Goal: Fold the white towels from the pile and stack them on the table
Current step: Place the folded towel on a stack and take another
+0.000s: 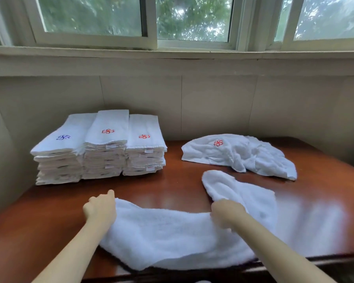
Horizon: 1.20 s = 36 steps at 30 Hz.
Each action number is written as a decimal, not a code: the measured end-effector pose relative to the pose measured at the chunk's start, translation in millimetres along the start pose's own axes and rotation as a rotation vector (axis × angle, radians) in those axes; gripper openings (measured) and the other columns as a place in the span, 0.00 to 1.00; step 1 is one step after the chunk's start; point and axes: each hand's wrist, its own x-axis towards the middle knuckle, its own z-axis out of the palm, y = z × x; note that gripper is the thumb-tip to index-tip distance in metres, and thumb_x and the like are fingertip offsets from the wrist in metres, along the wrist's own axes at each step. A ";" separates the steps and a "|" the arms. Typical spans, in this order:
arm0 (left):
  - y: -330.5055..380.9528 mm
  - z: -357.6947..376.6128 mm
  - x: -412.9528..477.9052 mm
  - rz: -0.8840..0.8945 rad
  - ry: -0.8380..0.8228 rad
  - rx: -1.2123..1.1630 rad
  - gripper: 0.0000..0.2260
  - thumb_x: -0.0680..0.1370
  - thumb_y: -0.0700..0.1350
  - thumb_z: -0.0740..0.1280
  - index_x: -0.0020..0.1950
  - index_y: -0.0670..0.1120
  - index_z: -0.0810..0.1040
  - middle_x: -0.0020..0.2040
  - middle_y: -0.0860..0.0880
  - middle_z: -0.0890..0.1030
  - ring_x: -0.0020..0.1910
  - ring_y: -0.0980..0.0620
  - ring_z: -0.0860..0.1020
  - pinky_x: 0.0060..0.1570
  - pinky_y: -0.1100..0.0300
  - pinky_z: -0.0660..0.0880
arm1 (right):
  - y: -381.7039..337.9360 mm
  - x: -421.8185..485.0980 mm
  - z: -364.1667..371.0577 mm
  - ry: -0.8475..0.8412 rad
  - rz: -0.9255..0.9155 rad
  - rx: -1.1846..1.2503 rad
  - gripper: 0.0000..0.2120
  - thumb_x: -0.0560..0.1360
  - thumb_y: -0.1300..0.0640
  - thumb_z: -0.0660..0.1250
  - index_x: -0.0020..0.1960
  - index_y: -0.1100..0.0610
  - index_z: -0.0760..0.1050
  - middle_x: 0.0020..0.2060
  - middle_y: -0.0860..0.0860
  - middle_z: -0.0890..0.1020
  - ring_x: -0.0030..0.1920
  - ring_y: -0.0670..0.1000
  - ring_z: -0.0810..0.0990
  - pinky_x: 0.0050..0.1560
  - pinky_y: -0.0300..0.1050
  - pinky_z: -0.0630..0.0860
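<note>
Head view: we find three folded stacks [102,148] complete. Right of them a small pile [239,154] remains. In front of them, the left hand [99,209] and right hand [226,213] grip one towel [161,231], part-folded.

Cannot see the fingertips of the right hand [226,213], buried in a fold of the towel [161,237]. Same for the left hand [100,209], fingers curled out of sight at the towel's corner. Cannot trace the towel's right part: blurred. Cannot read the tags on the stacks [102,152]: too small. Cannot count the pile [239,154]. Cannot see the table's [172,184] near edge in full, cut off below.
</note>
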 end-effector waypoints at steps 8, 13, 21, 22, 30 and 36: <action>32.8 -20.6 -69.9 0.945 0.258 -0.500 0.19 0.74 0.59 0.59 0.53 0.49 0.80 0.47 0.52 0.79 0.44 0.51 0.78 0.41 0.58 0.76 | 32.0 -34.2 -10.7 -0.372 -0.302 0.253 0.31 0.71 0.52 0.71 0.69 0.36 0.62 0.63 0.45 0.67 0.59 0.48 0.72 0.58 0.41 0.71; 59.4 -11.2 -103.4 1.045 -0.059 -0.344 0.16 0.77 0.57 0.57 0.60 0.51 0.72 0.55 0.52 0.74 0.54 0.52 0.72 0.49 0.56 0.70 | 23.2 -25.5 25.9 0.154 -0.394 0.223 0.12 0.75 0.59 0.65 0.58 0.53 0.75 0.55 0.47 0.73 0.56 0.50 0.72 0.54 0.44 0.72; 27.0 -39.8 -39.3 0.517 0.099 -0.450 0.10 0.75 0.43 0.62 0.55 0.50 0.75 0.52 0.50 0.77 0.53 0.44 0.77 0.49 0.54 0.73 | 25.2 -15.6 -6.6 0.812 -0.211 0.103 0.10 0.73 0.71 0.57 0.49 0.61 0.71 0.40 0.57 0.76 0.39 0.61 0.77 0.31 0.48 0.64; 21.1 -46.6 -32.1 0.454 0.143 -0.362 0.10 0.75 0.44 0.63 0.55 0.51 0.75 0.53 0.51 0.77 0.54 0.45 0.77 0.48 0.55 0.73 | 25.0 -13.7 -21.8 0.885 -0.206 0.082 0.11 0.70 0.73 0.58 0.47 0.63 0.72 0.38 0.59 0.78 0.38 0.61 0.77 0.32 0.47 0.62; -45.0 -127.6 30.5 0.060 0.398 -0.321 0.07 0.78 0.40 0.63 0.49 0.44 0.81 0.51 0.39 0.80 0.51 0.37 0.78 0.46 0.51 0.73 | 30.1 -2.5 -124.3 0.974 0.125 -0.116 0.10 0.72 0.71 0.58 0.45 0.60 0.74 0.47 0.56 0.75 0.48 0.56 0.70 0.38 0.46 0.62; -69.6 -172.6 49.2 -0.088 0.508 -1.035 0.11 0.78 0.34 0.58 0.48 0.42 0.80 0.51 0.41 0.81 0.44 0.39 0.82 0.48 0.53 0.78 | 24.2 -8.9 -163.0 0.964 0.167 0.731 0.13 0.77 0.61 0.54 0.43 0.62 0.76 0.37 0.56 0.80 0.35 0.59 0.79 0.36 0.46 0.75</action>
